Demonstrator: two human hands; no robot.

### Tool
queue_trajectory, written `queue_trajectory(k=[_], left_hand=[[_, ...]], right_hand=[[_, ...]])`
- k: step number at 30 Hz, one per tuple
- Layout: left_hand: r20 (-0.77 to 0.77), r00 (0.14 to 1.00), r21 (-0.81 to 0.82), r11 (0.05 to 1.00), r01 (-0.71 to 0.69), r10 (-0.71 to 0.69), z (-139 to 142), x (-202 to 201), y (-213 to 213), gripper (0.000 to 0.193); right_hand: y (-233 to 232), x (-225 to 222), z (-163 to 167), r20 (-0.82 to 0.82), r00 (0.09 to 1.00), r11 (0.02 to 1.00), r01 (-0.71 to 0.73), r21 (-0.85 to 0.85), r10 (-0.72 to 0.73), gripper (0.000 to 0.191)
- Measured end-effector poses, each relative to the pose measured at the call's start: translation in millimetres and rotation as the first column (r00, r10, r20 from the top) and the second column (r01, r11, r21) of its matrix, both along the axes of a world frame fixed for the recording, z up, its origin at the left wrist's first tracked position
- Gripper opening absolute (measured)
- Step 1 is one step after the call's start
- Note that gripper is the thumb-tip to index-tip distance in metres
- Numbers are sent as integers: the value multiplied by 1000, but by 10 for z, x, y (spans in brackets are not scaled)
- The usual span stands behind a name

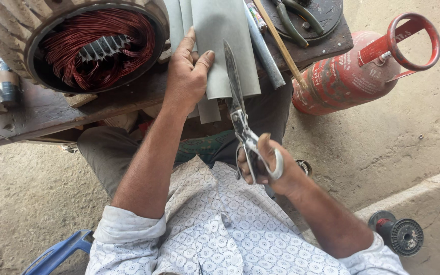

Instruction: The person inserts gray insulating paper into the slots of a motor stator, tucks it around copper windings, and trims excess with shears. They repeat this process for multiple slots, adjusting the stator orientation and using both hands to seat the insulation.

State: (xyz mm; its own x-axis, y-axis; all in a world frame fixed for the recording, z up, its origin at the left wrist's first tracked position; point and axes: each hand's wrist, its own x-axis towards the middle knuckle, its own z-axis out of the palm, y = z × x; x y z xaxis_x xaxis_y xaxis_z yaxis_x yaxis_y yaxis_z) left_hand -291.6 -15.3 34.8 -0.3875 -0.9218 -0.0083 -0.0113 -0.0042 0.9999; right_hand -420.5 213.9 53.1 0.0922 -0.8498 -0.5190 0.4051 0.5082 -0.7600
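Observation:
My left hand presses on a stack of grey-green paper sheets that hang over the edge of a worn wooden bench. My right hand grips the handles of large steel scissors, thumb through one loop. The blades point up and away along the right side of the top sheet, close to its edge. I cannot tell whether the blades touch the paper.
A motor stator with red copper windings lies on the bench at the left. A red gas cylinder lies on the concrete floor at the right. Pliers and a wooden stick rest at the back. A black spool sits lower right.

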Motion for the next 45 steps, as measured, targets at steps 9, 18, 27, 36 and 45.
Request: queue_trajectory(k=[9, 18, 27, 36, 45], left_hand=[[64, 997, -30, 999, 38, -36, 81, -14, 38, 68], [-60, 997, 62, 996, 58, -54, 74, -33, 60, 69], [24, 994, 123, 988, 98, -102, 287, -97, 174, 71], [-125, 987, 179, 976, 127, -105, 232, -68, 139, 72], [-154, 981, 143, 980, 137, -115, 143, -269, -192, 69]], right_hand=[[-324, -76, 109, 28, 1000, 1000, -8, 5, 8, 90], [-201, 27, 119, 55, 998, 998, 35, -55, -32, 77], [-507, -247, 418, -6, 998, 998, 57, -32, -57, 90], [-525, -118, 299, 10, 996, 994, 86, -61, -86, 81], [-384, -162, 327, -50, 996, 995, 68, -73, -72, 76]])
